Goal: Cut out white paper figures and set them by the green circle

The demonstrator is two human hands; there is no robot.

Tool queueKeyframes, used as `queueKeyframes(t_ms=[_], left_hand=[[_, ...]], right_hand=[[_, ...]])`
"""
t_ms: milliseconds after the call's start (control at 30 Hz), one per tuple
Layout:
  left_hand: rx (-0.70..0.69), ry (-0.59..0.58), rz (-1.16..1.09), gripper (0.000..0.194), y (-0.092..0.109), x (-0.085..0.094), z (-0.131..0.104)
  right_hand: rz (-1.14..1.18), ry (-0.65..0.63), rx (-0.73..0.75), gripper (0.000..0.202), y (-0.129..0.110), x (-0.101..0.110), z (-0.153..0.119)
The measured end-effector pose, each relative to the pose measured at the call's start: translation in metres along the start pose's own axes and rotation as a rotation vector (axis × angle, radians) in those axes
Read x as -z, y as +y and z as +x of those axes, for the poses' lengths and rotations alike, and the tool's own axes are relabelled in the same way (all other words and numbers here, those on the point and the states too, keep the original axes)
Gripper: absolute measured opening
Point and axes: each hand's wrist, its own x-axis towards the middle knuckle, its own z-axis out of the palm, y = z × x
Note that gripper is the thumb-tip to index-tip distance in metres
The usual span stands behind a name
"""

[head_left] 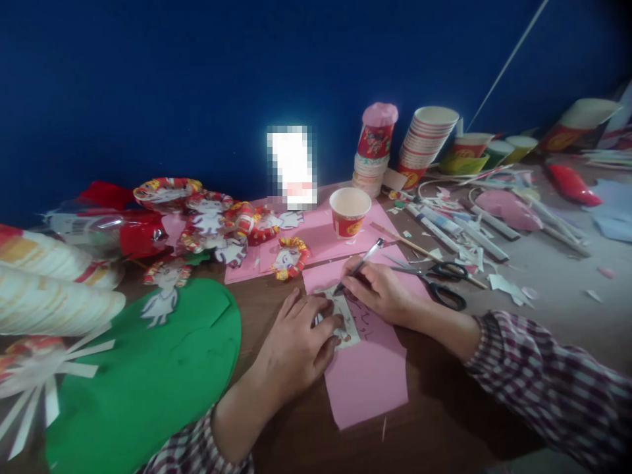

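Note:
A small piece of white paper with dark drawn lines lies on a pink sheet. My left hand rests flat across the left part of the white paper, its fingers spread apart. A dark pen is pinched in my right hand, its tip at the upper edge of the white paper. Some pen marks show on the pink sheet beside my right hand.
Black-handled scissors and a wooden stick lie right of my right hand. Ahead stands a paper cup, with stacked cups behind. Green paper and paper figures lie left; a bright blurred screen stands behind.

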Motion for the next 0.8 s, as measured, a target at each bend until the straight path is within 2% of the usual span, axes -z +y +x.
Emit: queueKeyframes(t_ms=[800], left_hand=[[-0.001,-0.011,0.0,0.025,-0.0006,0.0001,-0.0004]], right_hand=[[0.034,-0.047,-0.028,0.011,-0.0032,0.0024,-0.0003]])
